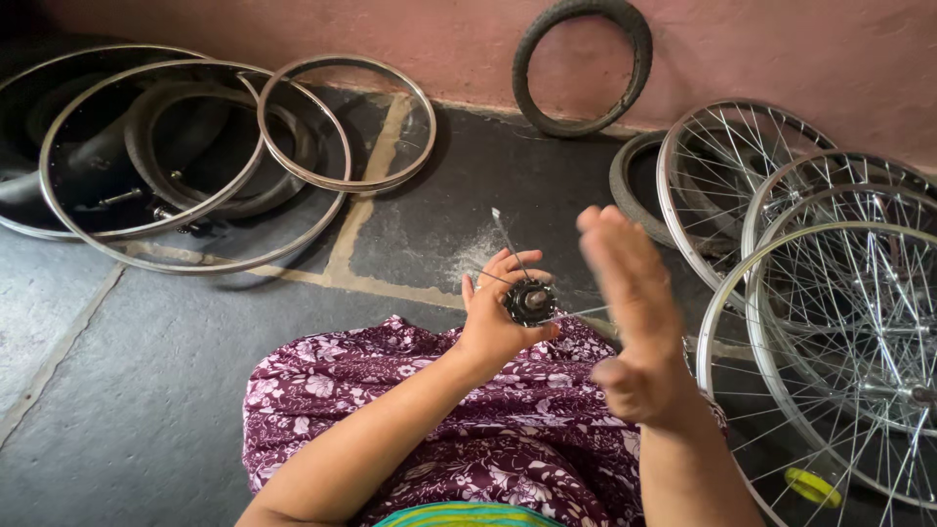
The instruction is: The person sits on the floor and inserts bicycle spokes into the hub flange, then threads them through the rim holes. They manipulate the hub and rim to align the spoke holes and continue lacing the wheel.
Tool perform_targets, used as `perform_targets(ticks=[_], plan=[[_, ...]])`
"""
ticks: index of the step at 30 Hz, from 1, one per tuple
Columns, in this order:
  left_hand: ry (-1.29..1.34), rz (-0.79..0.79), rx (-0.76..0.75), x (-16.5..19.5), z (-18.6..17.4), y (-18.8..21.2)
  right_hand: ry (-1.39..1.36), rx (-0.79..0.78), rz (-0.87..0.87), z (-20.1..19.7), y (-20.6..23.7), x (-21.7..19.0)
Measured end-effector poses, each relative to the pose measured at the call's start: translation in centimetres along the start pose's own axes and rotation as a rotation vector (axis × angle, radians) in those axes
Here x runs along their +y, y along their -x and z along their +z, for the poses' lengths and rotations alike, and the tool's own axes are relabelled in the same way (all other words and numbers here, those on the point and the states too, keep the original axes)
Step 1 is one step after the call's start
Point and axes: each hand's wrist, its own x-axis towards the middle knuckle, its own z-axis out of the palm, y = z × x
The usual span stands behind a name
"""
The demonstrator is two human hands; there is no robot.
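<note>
My left hand grips a small dark wheel hub above my lap. A few thin metal spokes stick out of the hub, one pointing up and away, one to the right. My right hand is raised just right of the hub, palm flat, fingers extended and blurred, holding nothing. It does not touch the hub. My lap is covered by purple flowered cloth.
Bare metal rims and a rubber tube lie on the dark stone floor at the left. A black tyre leans on the pink wall. Several spoked wheels lie stacked at the right. A yellow item lies under the spokes.
</note>
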Motion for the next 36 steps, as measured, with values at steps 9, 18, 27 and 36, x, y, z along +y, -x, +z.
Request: perform_targets(ticks=[9, 18, 27, 36], plan=[[-0.01, 0.071, -0.005, 0.5, -0.8, 1.2, -0.16, 0.163, 0.044, -1.8, 0.7, -2.5], [-0.016, 0.133, 0.018, 0.4, -0.3, 1.6, 0.029, -0.176, 0.044, -0.6, 0.1, -1.0], [0.046, 0.107, -0.049, 1.3, -0.4, 2.3, 0.212, -0.022, 0.035, 1.3, 3.8, -1.3], [0.196, 0.086, -0.086, 1.5, -0.3, 3.0, -0.05, 0.216, -0.089, -0.4, 5.5, -0.5]])
